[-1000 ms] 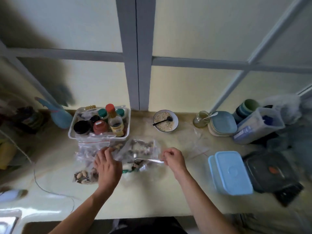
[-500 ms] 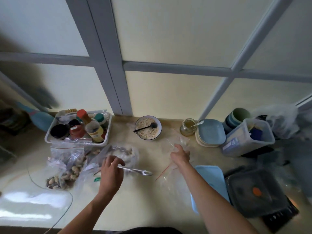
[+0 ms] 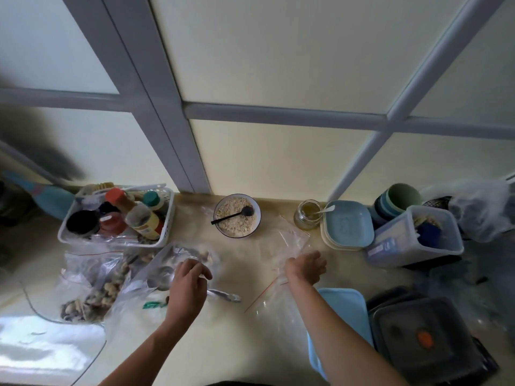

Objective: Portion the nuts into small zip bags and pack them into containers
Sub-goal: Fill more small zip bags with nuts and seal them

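A person stands at a pale yellow counter (image 3: 223,344) beneath a frosted window, both bare arms reaching over a spread of clear plastic bags. The left hand (image 3: 187,288) hovers palm down with its fingers curled loosely over a metal spoon (image 3: 223,295), whose handle juts out to the right of the palm while the bowl lies under the fingers at the mouth of a large open bag of nuts (image 3: 167,263); whether the fingers actually clamp the spoon cannot be told from here. More mixed nuts (image 3: 103,291) sit in a second clear bag just left of that hand, spilling toward the counter's near edge. The right hand (image 3: 305,267) reaches forward, its fingers bent onto the edge of an empty small zip bag (image 3: 289,243) with a red seal line, apparently pinching the film. Another empty zip bag (image 3: 267,299) lies flat beneath the right forearm, beside a light blue container (image 3: 348,305) with its lid on. Behind the hands stand a white basket of condiment bottles (image 3: 117,218), a bowl of oats with a black spoon (image 3: 237,215), a small glass jar (image 3: 308,214), a stack of blue plates (image 3: 347,224) and a clear storage tub (image 3: 412,240). A dark lidded container (image 3: 423,335) rests at the far right
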Motion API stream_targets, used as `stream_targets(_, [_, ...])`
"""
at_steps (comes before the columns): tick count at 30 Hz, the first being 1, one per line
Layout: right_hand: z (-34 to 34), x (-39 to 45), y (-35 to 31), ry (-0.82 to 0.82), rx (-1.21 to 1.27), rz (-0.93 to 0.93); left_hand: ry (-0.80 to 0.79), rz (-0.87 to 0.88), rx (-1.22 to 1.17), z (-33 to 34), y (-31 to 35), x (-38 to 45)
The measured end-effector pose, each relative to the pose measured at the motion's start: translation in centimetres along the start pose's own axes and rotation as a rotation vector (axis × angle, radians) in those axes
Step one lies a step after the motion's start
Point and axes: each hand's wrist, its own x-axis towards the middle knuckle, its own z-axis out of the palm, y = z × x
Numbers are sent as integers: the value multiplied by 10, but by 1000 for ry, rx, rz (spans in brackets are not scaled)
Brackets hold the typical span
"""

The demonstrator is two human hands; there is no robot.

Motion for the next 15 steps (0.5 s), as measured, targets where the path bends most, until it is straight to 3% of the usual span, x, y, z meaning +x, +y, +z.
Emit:
stream_targets(9, [4,4,-1,64,-94,106,8,10,-27,2,14,3])
stream_targets(15, [-16,-15,-4,167,62,-26,22,50,-47,-4,11,-4])
